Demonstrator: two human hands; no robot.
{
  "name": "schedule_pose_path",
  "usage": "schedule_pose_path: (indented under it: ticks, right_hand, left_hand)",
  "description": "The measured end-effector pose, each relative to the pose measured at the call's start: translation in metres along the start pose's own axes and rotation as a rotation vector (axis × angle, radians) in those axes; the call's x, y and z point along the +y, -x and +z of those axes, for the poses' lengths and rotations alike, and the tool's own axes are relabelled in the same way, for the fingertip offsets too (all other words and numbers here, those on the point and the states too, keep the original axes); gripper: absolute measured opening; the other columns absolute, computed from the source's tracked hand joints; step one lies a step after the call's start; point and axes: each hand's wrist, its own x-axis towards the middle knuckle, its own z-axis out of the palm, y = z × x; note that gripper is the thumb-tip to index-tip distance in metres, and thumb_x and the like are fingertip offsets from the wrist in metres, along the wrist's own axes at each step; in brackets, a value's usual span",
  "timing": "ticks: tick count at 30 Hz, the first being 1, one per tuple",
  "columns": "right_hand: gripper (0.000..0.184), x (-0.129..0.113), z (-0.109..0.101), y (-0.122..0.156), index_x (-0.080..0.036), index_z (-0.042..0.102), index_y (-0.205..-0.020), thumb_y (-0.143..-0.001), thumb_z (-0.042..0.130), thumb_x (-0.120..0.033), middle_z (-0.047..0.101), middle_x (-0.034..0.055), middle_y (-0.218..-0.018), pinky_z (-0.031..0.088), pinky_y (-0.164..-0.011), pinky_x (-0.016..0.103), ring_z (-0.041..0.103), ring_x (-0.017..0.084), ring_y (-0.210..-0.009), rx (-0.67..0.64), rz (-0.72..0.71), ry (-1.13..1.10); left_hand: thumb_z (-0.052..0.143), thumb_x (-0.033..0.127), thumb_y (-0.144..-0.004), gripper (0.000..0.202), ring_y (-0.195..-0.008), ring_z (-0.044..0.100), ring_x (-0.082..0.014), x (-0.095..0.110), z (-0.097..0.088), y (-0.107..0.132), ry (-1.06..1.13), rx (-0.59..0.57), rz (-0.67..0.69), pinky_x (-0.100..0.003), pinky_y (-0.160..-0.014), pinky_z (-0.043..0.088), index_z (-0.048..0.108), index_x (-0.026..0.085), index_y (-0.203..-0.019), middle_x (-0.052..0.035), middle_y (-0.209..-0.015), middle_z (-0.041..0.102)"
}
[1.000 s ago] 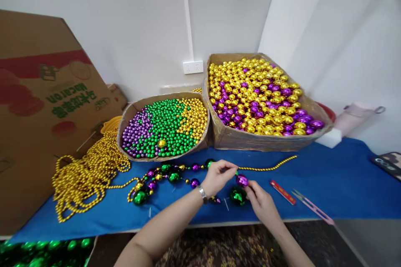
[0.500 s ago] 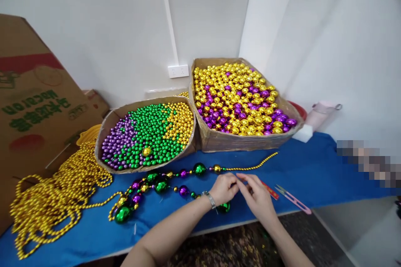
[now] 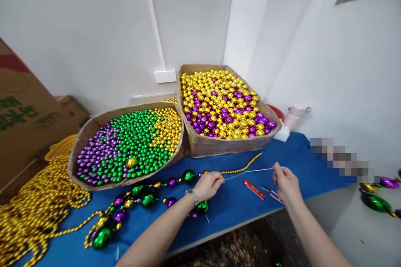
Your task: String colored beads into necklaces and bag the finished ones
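A thin white string (image 3: 258, 170) stretches nearly straight between my two hands, just above the table. My left hand (image 3: 206, 186), with a band on its wrist, pinches the string's left part. At the other end, my right hand (image 3: 286, 182) has thumb and fingers closed on it. Around my left hand lies a bead garland (image 3: 148, 198) of green, purple and gold balls, partly hidden by that hand. A strand of small gold beads (image 3: 239, 170) runs off behind the string. Below it are a red strip (image 3: 254, 190) and pink-handled thread snips (image 3: 274, 194).
One box (image 3: 73, 162) holds small purple, green and gold beads; a taller box (image 3: 216, 148) holds bigger gold and purple ones. Gold bead chains (image 3: 34, 204) are heaped at left beside a carton (image 3: 15, 104). A pale pink cup (image 3: 293, 117) stands behind. Large beads (image 3: 376, 202) show at the right edge.
My hands were together; now they are apart, the right one moved rightward, with the string drawn out between them. The camera view has turned right.
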Motion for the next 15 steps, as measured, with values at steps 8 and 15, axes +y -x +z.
schedule_pose_path:
  ticks: [8,15]
  right_hand:
    - [0.027,0.016,-0.060,-0.044,-0.015,0.057,-0.107,-0.089,0.054,-0.034,0.061,0.0044,-0.102,0.052,-0.071,0.033,0.061,0.014,-0.083,0.079,0.172,0.485]
    - [0.032,0.009,-0.036,-0.063,-0.018,0.053,-0.118,-0.090,0.053,-0.033,0.056,0.0070,-0.117,0.049,-0.082,0.040,0.058,0.019,-0.097,-0.054,-0.076,0.859]
  left_hand:
    - [0.045,0.049,-0.085,0.038,-0.059,0.052,-0.0118,0.001,-0.018,-0.002,0.282,0.026,-0.118,-0.021,-0.057,0.039,0.061,0.015,-0.080,-0.0018,-0.064,0.061]
    - [0.054,0.048,-0.082,0.034,-0.061,0.052,-0.0122,0.026,-0.030,-0.009,0.433,0.059,-0.137,-0.023,-0.063,0.040,0.061,0.015,-0.079,-0.0011,-0.062,0.059]
